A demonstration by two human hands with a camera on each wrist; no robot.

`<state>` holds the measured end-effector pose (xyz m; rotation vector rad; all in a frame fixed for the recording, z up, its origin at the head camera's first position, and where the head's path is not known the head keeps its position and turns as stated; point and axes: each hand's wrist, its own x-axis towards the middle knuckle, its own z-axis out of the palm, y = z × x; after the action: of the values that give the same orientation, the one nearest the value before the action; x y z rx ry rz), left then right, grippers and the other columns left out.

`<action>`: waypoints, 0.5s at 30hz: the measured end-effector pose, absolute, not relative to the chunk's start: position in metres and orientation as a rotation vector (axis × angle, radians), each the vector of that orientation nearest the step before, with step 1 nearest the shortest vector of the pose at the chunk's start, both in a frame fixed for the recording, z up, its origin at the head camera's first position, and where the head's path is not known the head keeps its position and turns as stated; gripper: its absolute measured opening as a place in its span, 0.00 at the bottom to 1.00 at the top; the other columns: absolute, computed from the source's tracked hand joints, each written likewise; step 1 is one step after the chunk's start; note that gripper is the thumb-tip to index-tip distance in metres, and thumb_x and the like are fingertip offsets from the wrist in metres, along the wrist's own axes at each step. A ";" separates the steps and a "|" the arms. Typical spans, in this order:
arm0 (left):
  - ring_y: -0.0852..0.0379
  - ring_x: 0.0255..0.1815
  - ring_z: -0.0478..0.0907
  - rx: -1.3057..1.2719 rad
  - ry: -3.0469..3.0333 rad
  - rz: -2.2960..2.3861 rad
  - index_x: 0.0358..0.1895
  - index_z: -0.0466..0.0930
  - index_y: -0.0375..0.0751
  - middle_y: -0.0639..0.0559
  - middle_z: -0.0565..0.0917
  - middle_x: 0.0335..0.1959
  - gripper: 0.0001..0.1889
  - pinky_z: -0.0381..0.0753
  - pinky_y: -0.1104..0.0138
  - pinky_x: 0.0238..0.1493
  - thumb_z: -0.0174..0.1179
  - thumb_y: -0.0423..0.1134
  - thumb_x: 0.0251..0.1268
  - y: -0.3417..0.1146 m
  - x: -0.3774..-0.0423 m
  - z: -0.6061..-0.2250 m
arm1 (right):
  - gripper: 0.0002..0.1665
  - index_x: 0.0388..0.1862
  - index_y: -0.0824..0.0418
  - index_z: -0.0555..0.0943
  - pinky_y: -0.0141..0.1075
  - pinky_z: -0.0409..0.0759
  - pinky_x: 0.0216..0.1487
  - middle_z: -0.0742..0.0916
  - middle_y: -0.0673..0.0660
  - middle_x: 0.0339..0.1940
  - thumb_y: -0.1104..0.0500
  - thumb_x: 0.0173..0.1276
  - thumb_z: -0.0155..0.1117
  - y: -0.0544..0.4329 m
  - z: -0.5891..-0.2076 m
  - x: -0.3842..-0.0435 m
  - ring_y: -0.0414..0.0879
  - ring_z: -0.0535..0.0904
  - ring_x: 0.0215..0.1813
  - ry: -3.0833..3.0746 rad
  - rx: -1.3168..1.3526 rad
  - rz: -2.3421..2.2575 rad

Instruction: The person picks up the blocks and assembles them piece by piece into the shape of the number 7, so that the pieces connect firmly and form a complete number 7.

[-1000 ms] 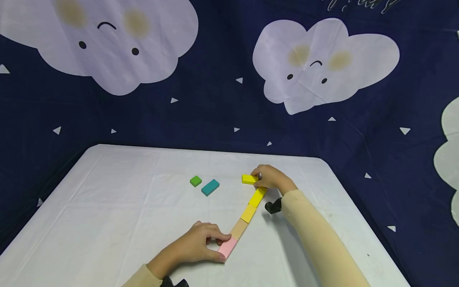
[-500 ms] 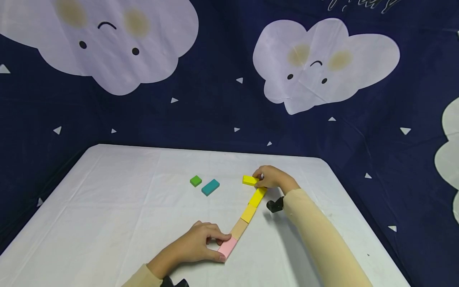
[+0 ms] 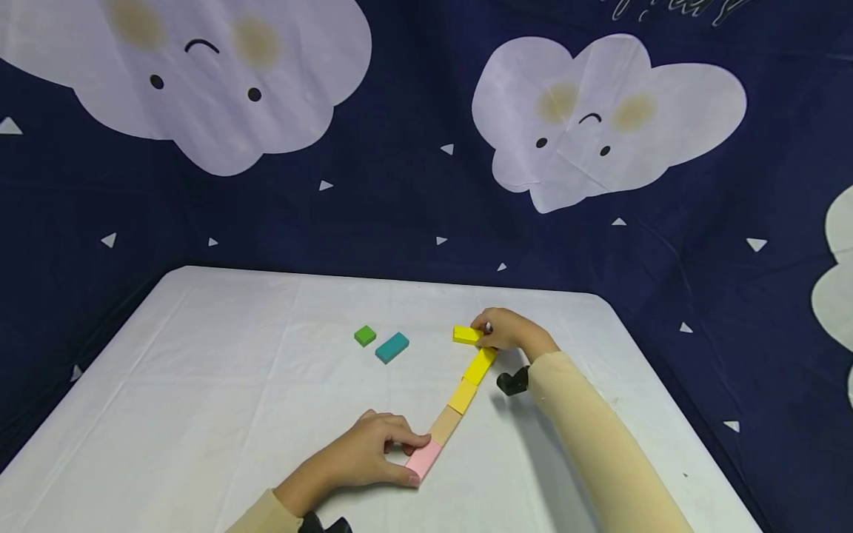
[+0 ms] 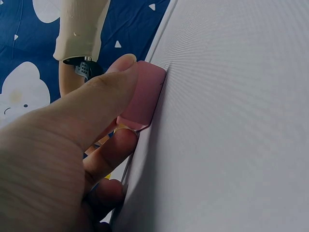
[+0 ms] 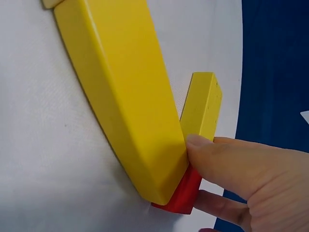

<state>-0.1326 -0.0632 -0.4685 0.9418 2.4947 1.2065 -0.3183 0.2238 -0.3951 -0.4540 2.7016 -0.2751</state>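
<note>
My left hand [image 3: 373, 450] holds a pink block [image 3: 423, 460] between thumb and fingers at the near end of a slanting row. In the left wrist view the thumb lies on one end of the pink block [image 4: 146, 92]. A tan block [image 3: 444, 426] and two yellow blocks [image 3: 463, 396] continue the row. At its far end my right hand [image 3: 504, 330] pinches another yellow block [image 3: 466, 335], which lies crosswise. The right wrist view shows a red block [image 5: 182, 194] end to end with the pinched yellow block [image 5: 199, 104], partly behind the large yellow block [image 5: 120, 92].
A green block [image 3: 364, 335] and a teal block [image 3: 392, 348] lie left of the row on the white table [image 3: 200, 385]. A dark blue cloth [image 3: 400, 215] with clouds hangs behind the table's far edge.
The right hand and the crosswise yellow block have shifted very slightly to the right. The left hand stays on the pink block, and the rest of the row keeps its place.
</note>
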 end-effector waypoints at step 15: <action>0.71 0.31 0.71 0.953 2.483 1.206 0.57 0.84 0.61 0.74 0.80 0.34 0.29 0.61 0.71 0.42 0.73 0.61 0.49 -0.063 -0.133 -0.466 | 0.28 0.65 0.51 0.78 0.46 0.73 0.63 0.85 0.50 0.52 0.47 0.67 0.69 0.169 -0.398 -0.304 0.48 0.77 0.55 2.802 -0.868 -0.211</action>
<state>-0.1332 -0.0635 -0.4665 0.9532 2.4833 1.2064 -0.3043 0.1691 -0.3985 -0.8682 2.8022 -0.2109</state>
